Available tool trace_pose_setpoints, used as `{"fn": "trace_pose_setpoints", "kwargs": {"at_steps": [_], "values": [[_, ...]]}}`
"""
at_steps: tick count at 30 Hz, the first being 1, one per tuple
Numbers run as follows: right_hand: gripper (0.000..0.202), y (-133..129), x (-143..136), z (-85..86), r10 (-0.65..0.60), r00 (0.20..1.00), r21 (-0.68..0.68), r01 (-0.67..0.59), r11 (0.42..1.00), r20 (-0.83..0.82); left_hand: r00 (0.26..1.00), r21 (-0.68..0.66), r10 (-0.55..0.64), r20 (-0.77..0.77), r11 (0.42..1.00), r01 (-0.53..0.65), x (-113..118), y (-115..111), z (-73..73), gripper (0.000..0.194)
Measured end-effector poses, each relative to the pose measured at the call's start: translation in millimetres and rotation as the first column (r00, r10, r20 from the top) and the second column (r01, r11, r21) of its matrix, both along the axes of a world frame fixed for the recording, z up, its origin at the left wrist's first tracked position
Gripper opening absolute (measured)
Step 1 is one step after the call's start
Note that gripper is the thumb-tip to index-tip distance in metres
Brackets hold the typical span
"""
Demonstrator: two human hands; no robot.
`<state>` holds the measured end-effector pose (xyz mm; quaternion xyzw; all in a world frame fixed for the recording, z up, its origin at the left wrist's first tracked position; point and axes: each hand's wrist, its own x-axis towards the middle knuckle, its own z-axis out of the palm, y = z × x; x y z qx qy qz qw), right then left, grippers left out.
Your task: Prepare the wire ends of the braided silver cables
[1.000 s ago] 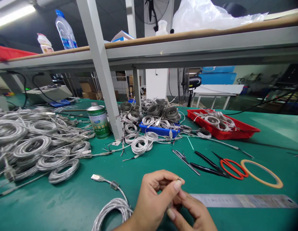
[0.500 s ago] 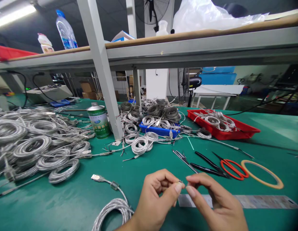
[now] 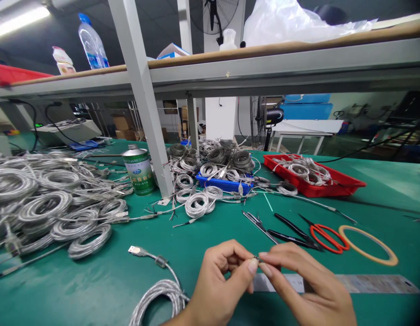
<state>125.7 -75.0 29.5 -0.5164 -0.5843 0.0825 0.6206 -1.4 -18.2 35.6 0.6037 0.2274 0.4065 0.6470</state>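
Note:
A coiled, clear-jacketed USB cable lies at the near edge, its metal plug pointing left and its other side running behind my left wrist. My left hand is closed in a pinch on a tiny dark cable end between thumb and forefinger. Against it, the thumb and forefinger of my right hand pinch the same tip, whose fine wires are mostly hidden by the fingers. Beneath the right hand lies a steel ruler, partly covered.
Beyond my hands are tweezers, black pliers, orange-handled scissors and a tape ring. Cable coils heap at left by a green can. A blue tray, red tray and shelf post stand behind.
My right hand has moved slightly left, and its fingertips have closed onto the tip at my left fingers. The left hand has hardly moved.

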Motion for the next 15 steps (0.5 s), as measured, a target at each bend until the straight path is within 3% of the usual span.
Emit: {"fn": "trace_pose_setpoints", "kwargs": {"at_steps": [8,15], "values": [[0.008,-0.9,0.4,1.3,-0.032,0.999,-0.06,0.03,0.998,-0.037,1.0,0.022,0.018,-0.024,1.0,-0.018,-0.4,-1.1,1.9,0.023],[0.004,2.0,7.5,4.9,0.052,0.998,-0.098,-0.049,0.994,0.028,0.994,0.079,0.036,-0.101,0.996,-0.028,0.0,-0.4,0.6,0.021]]}}
